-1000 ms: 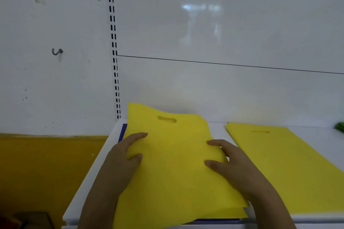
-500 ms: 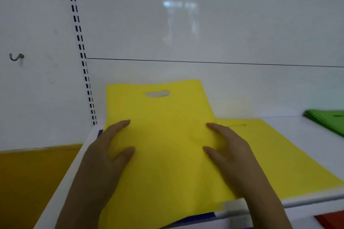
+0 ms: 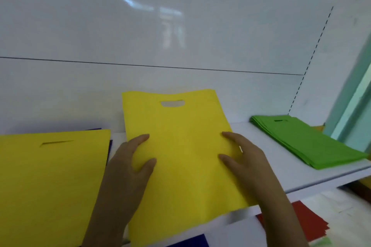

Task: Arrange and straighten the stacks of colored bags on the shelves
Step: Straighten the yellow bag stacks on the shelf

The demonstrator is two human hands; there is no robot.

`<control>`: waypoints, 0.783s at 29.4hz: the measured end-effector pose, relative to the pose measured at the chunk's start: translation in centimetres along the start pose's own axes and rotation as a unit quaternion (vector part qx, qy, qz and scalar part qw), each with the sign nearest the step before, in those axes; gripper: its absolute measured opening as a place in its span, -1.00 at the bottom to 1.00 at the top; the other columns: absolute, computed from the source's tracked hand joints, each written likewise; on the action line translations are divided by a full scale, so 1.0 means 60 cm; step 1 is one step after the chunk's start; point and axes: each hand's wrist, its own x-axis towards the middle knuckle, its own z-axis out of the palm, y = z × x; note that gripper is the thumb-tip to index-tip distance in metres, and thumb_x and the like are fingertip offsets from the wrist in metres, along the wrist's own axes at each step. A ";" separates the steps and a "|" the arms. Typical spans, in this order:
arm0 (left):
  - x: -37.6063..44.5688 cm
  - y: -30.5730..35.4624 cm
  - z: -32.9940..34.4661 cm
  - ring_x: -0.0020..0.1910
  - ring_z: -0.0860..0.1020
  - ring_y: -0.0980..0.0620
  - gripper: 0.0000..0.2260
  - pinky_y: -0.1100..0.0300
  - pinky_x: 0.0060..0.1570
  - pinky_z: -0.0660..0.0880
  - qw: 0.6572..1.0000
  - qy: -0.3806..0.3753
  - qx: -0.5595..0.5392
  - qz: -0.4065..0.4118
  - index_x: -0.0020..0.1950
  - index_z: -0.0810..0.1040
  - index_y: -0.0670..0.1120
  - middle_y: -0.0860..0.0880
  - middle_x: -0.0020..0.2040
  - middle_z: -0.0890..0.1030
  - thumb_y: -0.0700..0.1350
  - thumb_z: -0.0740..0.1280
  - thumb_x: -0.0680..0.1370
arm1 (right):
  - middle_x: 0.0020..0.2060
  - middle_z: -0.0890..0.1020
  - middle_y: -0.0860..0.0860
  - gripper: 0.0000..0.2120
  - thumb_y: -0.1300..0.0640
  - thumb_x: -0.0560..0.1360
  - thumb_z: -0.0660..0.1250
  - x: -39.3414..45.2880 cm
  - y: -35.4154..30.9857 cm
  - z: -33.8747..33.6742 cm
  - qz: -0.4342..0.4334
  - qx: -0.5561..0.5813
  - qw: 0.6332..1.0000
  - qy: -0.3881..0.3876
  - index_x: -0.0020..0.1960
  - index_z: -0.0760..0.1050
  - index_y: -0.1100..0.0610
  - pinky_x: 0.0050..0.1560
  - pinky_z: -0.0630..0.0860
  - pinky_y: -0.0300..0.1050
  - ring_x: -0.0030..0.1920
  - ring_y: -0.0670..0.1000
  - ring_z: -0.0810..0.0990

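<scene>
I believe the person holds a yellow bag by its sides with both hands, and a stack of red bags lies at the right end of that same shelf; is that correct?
Not quite: the stack at the right end of the shelf is green bags, not red, as the head view shows. Red sheets show only lower down, below the shelf edge. The rest holds: the left hand and right hand hold the yellow bag by its sides.

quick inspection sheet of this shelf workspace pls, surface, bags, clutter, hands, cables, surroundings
surface: white shelf, bare between the stacks.
job's things: held yellow bags, tipped up, cut-out handle at the far end; yellow stack lying flat at left over something dark blue; green stack at right, lying flat.
clutter: red sheets on a lower level; blue piece at the near edge.
grippers: left hand and right hand grip the held bags by opposite side edges.
cables: nothing seen.
surroundings: white back panel, slotted upright, teal frame at right.
</scene>
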 end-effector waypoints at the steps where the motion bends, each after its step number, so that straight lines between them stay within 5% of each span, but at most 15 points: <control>1: -0.001 0.008 0.029 0.13 0.41 0.11 -0.56 0.19 0.14 0.35 1.000 -0.011 -0.005 -0.013 0.33 0.42 0.08 0.16 0.16 0.41 -0.17 0.40 0.49 | 0.20 0.46 -0.17 -0.52 0.12 0.47 0.39 0.012 0.027 -0.006 0.003 -0.004 1.000 -0.010 0.34 0.36 -0.10 0.11 0.32 -0.28 0.12 -0.14 0.41; 7: -0.006 0.002 0.138 0.26 0.42 -0.02 -0.57 0.12 0.23 0.33 0.996 -0.006 0.055 -0.075 0.36 0.41 -0.01 0.08 0.21 0.42 -0.24 0.36 0.51 | 0.28 0.46 -0.08 -0.53 0.10 0.47 0.38 0.075 0.132 0.009 -0.034 -0.034 0.998 -0.041 0.35 0.37 -0.04 0.22 0.31 -0.21 0.26 -0.03 0.44; 13: 0.001 -0.039 0.160 0.34 0.37 -0.09 -0.57 0.13 0.32 0.23 0.975 -0.017 0.138 -0.172 0.38 0.39 -0.10 -0.10 0.37 0.41 -0.25 0.34 0.52 | 0.28 0.41 0.00 -0.59 0.09 0.52 0.24 0.094 0.175 0.057 0.000 -0.111 0.978 -0.174 0.36 0.34 -0.02 0.22 0.37 -0.09 0.26 0.04 0.43; 23: 0.013 -0.056 0.179 0.44 0.25 -0.06 -0.58 0.14 0.36 0.18 0.965 -0.005 0.209 -0.156 0.37 0.40 -0.06 -0.08 0.47 0.26 -0.21 0.35 0.53 | 0.44 0.21 0.02 -0.48 -0.08 0.53 0.21 0.106 0.183 0.038 -0.023 -0.184 0.961 -0.208 0.45 0.17 -0.04 0.31 0.28 -0.03 0.39 0.08 0.25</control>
